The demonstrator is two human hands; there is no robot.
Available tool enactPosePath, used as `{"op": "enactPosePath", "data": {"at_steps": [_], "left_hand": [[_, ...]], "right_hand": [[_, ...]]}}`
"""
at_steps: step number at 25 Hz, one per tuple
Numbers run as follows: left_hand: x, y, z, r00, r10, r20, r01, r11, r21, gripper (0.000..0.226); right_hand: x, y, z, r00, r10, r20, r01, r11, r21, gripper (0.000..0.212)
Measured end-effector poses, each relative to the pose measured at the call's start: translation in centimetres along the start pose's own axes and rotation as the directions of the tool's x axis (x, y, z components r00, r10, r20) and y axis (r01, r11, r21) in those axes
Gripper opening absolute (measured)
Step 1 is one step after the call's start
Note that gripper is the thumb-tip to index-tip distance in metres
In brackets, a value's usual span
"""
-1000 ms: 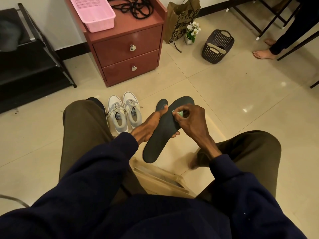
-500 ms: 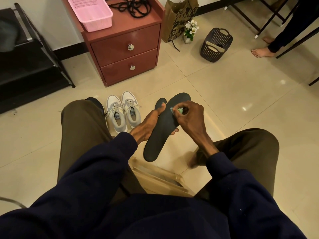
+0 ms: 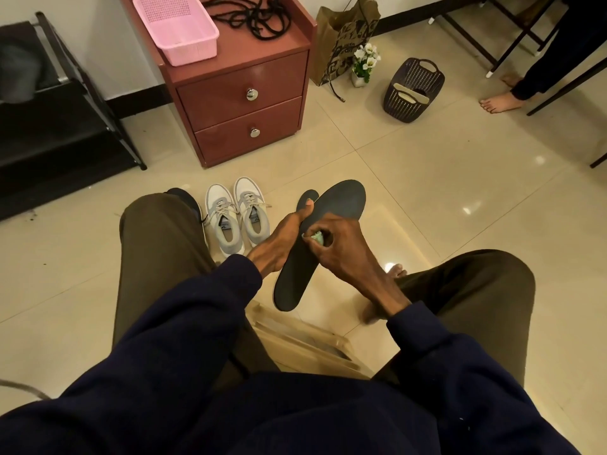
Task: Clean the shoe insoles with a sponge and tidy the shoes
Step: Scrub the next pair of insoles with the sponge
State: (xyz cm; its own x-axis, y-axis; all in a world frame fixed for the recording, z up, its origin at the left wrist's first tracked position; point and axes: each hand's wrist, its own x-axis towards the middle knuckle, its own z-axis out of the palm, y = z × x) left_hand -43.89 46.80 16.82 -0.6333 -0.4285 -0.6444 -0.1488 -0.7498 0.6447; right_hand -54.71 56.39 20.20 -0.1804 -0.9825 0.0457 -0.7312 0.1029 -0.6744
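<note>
A dark insole [image 3: 345, 203] is held up between my knees, toe end pointing away. My left hand [image 3: 279, 239] grips it from the left, thumb on its top face. A second dark insole [image 3: 307, 196] peeks out behind that thumb. My right hand [image 3: 341, 247] pinches a small pale green sponge [image 3: 317, 237] against the middle of the insole. A pair of white and grey sneakers [image 3: 235, 218] stands side by side on the floor by my left knee.
A red two-drawer cabinet [image 3: 243, 103] stands ahead, with a pink basket [image 3: 175, 27] and black laces [image 3: 256, 14] on top. A dark basket [image 3: 414, 90] holding light insoles, a paper bag [image 3: 341, 37], and a black rack [image 3: 49, 119] surround it. Another person's bare foot [image 3: 499, 103] is far right.
My right hand with the sponge has slid down the insole from near its toe end toward the middle. The left hand keeps its hold.
</note>
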Motion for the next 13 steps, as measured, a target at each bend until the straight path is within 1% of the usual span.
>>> {"op": "enactPosePath", "data": {"at_steps": [1,2,3,5,6,7,8,9,11,12,13], "left_hand": [[-0.2,0.1,0.1,1.0,0.002,0.001,-0.002,1.0,-0.012,0.056],[-0.2,0.2,0.3,1.0,-0.01,0.026,0.011,0.999,-0.042,0.058],[-0.3,0.2,0.4,0.997,-0.025,0.069,0.03,0.997,-0.071,0.063],[-0.3,0.1,0.7,0.988,-0.047,0.148,0.061,0.994,-0.095,0.073],[-0.4,0.1,0.8,0.986,-0.051,0.16,0.066,0.994,-0.09,0.074],[-0.4,0.1,0.9,0.985,-0.058,0.161,0.071,0.994,-0.082,0.074],[-0.4,0.1,0.9,0.985,-0.064,0.157,0.078,0.993,-0.084,0.072],[-0.5,0.3,0.9,0.988,-0.062,0.141,0.076,0.993,-0.095,0.07],[-0.4,0.4,0.4,0.997,-0.021,0.078,0.028,0.995,-0.1,0.062],[-0.1,0.3,0.0,0.999,0.008,0.046,-0.004,0.997,-0.079,0.06],[0.2,0.3,-0.2,0.999,0.029,0.026,-0.027,0.998,-0.061,0.06]], "right_hand": [[0.3,0.5,-0.3,1.0,-0.019,-0.017,0.019,0.999,-0.033,0.002],[0.7,1.2,-0.8,0.998,-0.008,-0.069,0.003,0.998,-0.064,0.004],[1.2,2.3,-1.4,0.989,0.029,-0.145,-0.043,0.995,-0.091,0.006],[1.7,4.5,-2.9,0.941,0.161,-0.296,-0.202,0.973,-0.113,0.01],[1.6,5.2,-3.3,0.915,0.217,-0.341,-0.266,0.958,-0.106,0.01],[1.4,5.4,-3.4,0.902,0.243,-0.356,-0.291,0.953,-0.088,0.009],[1.1,4.9,-3.3,0.913,0.236,-0.331,-0.272,0.96,-0.065,0.008],[0.8,4.0,-3.0,0.945,0.192,-0.265,-0.209,0.977,-0.035,0.006],[0.1,1.6,-1.7,0.997,0.075,-0.02,-0.074,0.997,0.012,0.004],[-0.2,0.7,-1.2,0.996,0.015,0.092,-0.013,1.0,-0.019,0.004],[-0.1,0.5,-0.8,0.99,-0.027,0.139,0.037,0.997,-0.068,0.005]]}}
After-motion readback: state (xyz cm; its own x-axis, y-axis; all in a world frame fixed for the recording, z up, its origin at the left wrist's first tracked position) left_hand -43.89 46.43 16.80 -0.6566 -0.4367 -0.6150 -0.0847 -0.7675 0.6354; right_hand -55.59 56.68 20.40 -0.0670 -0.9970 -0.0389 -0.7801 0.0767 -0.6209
